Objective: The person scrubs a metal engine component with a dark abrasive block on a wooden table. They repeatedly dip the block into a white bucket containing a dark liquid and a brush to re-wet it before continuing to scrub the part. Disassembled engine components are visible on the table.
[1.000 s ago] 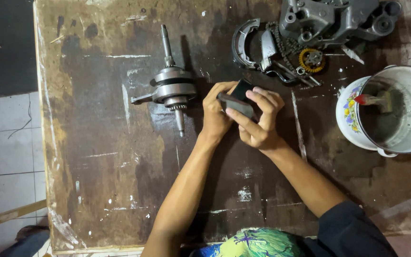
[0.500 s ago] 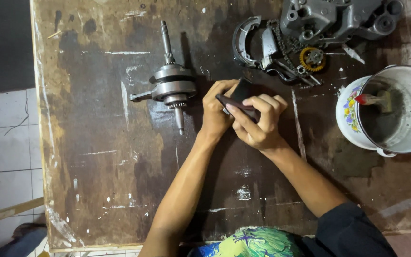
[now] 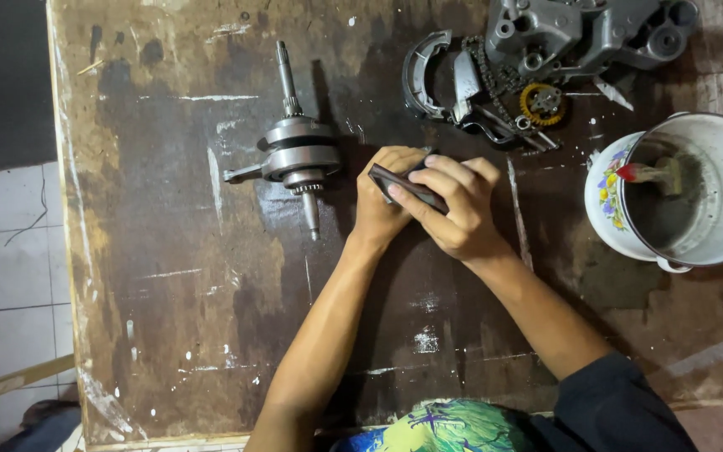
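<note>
Since a second ago the small dark flat rectangular part point(image 3: 407, 187) has tipped flatter and lower between both hands, the left hand point(image 3: 382, 197) cupping its end, the right hand point(image 3: 458, 209) fingers pinching along it, above mid-bench beside the grey steel crankshaft point(image 3: 299, 155).

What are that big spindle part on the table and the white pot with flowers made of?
The grey crankshaft with its long shaft looks like bare machined steel, going by its dull silvery sheen. The white flowered pot looks like enamelled metal, glossy with painted blooms, though that is less sure.
</note>
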